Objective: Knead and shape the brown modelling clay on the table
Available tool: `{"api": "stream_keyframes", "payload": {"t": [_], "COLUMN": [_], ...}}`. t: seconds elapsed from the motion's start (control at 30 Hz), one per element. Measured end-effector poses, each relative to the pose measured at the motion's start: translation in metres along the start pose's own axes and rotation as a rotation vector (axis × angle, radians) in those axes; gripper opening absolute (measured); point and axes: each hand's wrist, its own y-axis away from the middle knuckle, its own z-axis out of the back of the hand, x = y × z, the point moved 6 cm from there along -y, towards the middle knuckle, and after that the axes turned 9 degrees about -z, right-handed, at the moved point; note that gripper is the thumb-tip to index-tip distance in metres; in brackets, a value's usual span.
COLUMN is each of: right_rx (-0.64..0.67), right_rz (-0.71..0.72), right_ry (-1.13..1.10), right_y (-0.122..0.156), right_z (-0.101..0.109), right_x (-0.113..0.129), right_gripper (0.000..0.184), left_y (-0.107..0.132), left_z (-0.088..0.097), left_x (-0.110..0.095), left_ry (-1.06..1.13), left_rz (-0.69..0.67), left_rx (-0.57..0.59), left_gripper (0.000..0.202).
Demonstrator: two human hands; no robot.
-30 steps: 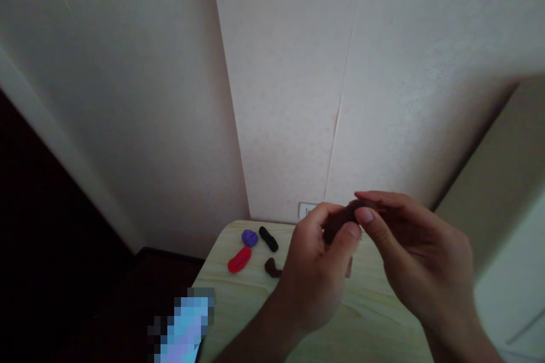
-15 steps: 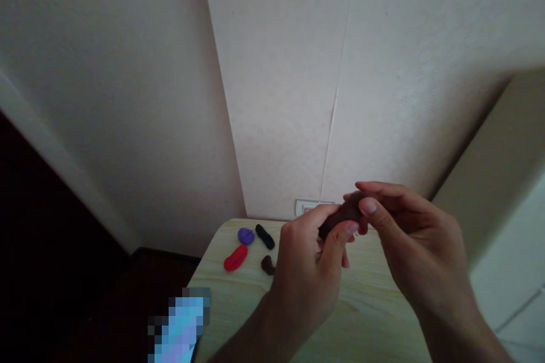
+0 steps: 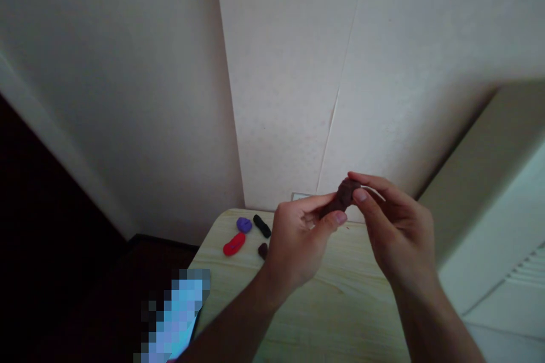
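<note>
A dark brown lump of modelling clay (image 3: 344, 193) is held above the table between both hands. My left hand (image 3: 300, 235) grips its lower left end, thumb on the near side. At the upper right end, my right hand (image 3: 394, 224) pinches it between thumb and fingers. Beyond my left wrist lie a smaller brown piece of clay (image 3: 263, 250), partly hidden by the hand, a black clay roll (image 3: 261, 226), a purple clay lump (image 3: 244, 224) and a red clay piece (image 3: 234, 244).
The pale wood-grain table (image 3: 340, 306) stands against a light wall (image 3: 289, 96). A wall socket plate (image 3: 299, 196) is partly hidden behind my left hand. A pixelated bright screen (image 3: 183, 306) is at the table's left edge; a pale cabinet (image 3: 494, 181) stands to the right.
Both hands have shifted slightly left and up in the view with the brown clay. My right fingers sit further toward its upper end, and more of the lump shows. The camera view has tilted slightly.
</note>
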Motion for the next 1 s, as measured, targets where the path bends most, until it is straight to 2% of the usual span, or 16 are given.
{"api": "stream_keyframes", "payload": {"t": [0.2, 0.33, 0.5, 0.63, 0.77, 1.0], "right_rx": [-0.041, -0.05, 0.045, 0.114, 0.125, 0.158], "right_rz": [0.019, 0.025, -0.016, -0.01, 0.041, 0.137], "right_ry": [-0.015, 0.018, 0.032, 0.08, 0.13, 0.078], "right_y": [0.0, 0.0, 0.001, 0.002, 0.001, 0.002], "right_z": [0.0, 0.002, -0.002, -0.007, -0.007, -0.01], "right_x": [0.004, 0.004, -0.001, -0.004, -0.003, 0.006], "right_gripper": [0.02, 0.018, 0.017, 0.02, 0.022, 0.025], "left_y": [0.001, 0.0, 0.0, -0.003, -0.006, -0.004], "left_z": [0.003, 0.002, -0.001, 0.004, 0.009, 0.01], "left_x": [-0.003, 0.003, 0.009, 0.009, 0.01, 0.001], "left_ry": [-0.129, -0.087, -0.002, -0.015, -0.027, -0.082], "left_rz": [-0.027, -0.011, 0.047, 0.011, -0.016, -0.062], "left_rx": [-0.011, 0.001, 0.02, 0.009, -0.035, -0.069], "left_gripper": [0.025, 0.027, 0.036, 0.032, 0.03, 0.025]}}
